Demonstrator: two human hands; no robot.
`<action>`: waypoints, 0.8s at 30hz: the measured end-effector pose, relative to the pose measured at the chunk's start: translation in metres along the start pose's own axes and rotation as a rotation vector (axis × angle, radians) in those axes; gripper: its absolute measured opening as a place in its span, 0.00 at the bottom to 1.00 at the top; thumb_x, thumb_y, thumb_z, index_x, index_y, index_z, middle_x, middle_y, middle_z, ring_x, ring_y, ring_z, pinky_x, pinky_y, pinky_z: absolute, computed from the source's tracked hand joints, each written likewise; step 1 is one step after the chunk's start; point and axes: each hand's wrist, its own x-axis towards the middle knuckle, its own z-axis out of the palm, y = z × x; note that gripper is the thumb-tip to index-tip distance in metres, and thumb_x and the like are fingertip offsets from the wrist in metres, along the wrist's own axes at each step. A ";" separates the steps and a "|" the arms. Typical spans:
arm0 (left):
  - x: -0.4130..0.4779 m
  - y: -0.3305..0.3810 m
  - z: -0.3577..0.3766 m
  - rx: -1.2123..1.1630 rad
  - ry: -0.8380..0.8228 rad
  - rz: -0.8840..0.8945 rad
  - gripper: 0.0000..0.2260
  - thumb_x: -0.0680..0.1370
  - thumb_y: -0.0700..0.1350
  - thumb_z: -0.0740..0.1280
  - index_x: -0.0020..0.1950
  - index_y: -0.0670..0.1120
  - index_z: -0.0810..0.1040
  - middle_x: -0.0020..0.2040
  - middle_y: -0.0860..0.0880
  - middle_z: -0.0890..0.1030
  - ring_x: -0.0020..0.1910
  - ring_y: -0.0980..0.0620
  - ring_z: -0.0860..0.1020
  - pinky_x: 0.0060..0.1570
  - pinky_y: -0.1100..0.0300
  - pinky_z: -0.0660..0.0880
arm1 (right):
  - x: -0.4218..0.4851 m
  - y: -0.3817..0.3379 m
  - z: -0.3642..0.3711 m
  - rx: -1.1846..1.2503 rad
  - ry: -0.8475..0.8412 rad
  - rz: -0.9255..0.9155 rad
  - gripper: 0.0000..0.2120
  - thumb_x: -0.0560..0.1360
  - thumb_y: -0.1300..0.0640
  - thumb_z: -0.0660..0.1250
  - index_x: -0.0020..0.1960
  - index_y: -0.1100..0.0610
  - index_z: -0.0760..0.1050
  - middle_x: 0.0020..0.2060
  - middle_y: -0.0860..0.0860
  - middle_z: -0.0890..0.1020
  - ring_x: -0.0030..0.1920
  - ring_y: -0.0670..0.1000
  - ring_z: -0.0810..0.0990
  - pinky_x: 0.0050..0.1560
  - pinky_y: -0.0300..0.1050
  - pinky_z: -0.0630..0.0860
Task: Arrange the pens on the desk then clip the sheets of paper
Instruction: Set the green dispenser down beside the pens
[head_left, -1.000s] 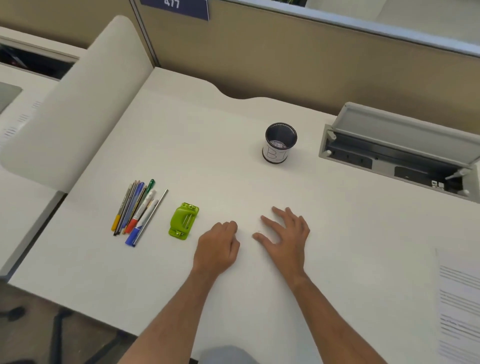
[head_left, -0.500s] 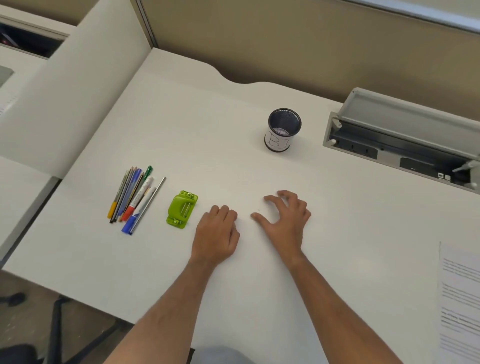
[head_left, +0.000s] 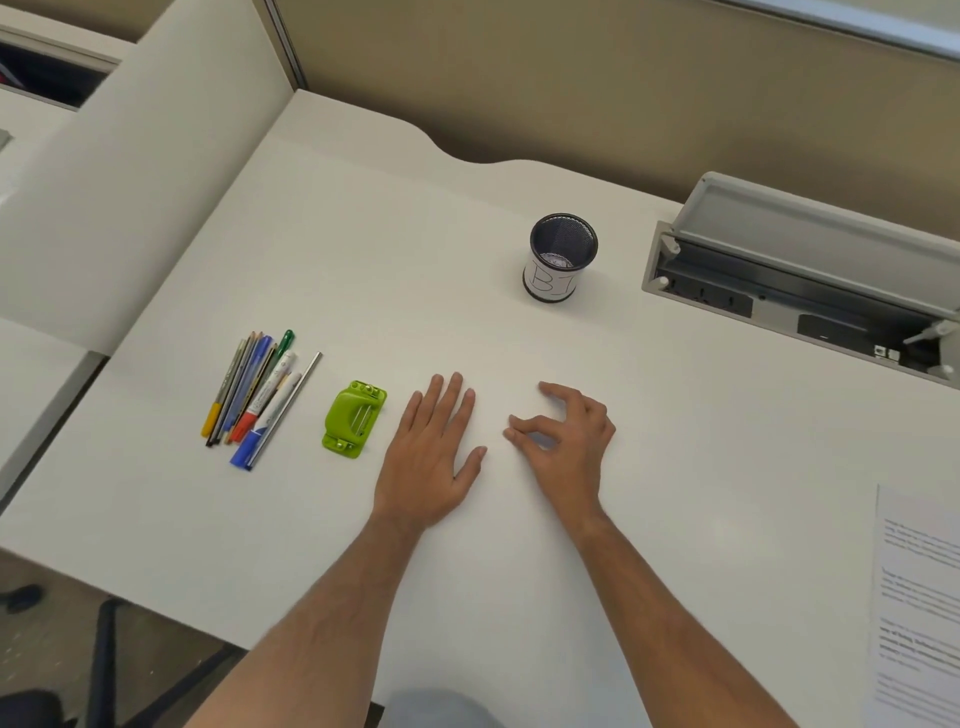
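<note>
A black mesh pen cup (head_left: 562, 257) stands at 12 o'clock from the hands, well apart. An open cable tray (head_left: 800, 291) is sunk into the worktop (head_left: 363, 234) at 2 o'clock. A green clip dispenser (head_left: 355, 418) lies at 9 o'clock, between the left hand (head_left: 434, 457) and the bundled pens (head_left: 260, 397). Printed sheets of paper (head_left: 919, 597) lie at 4 o'clock. The left hand rests flat on the worktop, fingers straight, holding nothing. The right hand (head_left: 566, 441) is arched, fingers curled, thumb tip against forefinger, nothing visible between them.
</note>
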 end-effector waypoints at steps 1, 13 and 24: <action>0.000 0.000 0.000 -0.002 0.001 -0.001 0.33 0.87 0.59 0.57 0.89 0.47 0.56 0.90 0.47 0.52 0.90 0.45 0.48 0.86 0.42 0.57 | 0.000 0.000 0.000 -0.004 0.003 0.000 0.05 0.73 0.41 0.80 0.45 0.41 0.89 0.68 0.37 0.79 0.69 0.50 0.71 0.71 0.37 0.55; 0.001 -0.002 0.004 -0.009 0.033 -0.011 0.31 0.87 0.57 0.57 0.88 0.48 0.58 0.90 0.48 0.53 0.90 0.46 0.49 0.87 0.43 0.56 | -0.005 -0.003 0.010 -0.190 0.085 -0.198 0.04 0.81 0.51 0.75 0.47 0.46 0.85 0.53 0.44 0.81 0.55 0.52 0.76 0.62 0.50 0.65; 0.001 -0.002 0.004 -0.032 0.046 -0.012 0.31 0.87 0.56 0.58 0.88 0.48 0.58 0.90 0.48 0.53 0.90 0.46 0.50 0.87 0.43 0.56 | -0.002 -0.007 0.010 -0.179 -0.001 -0.103 0.08 0.85 0.60 0.65 0.51 0.48 0.75 0.48 0.44 0.76 0.48 0.51 0.74 0.61 0.48 0.65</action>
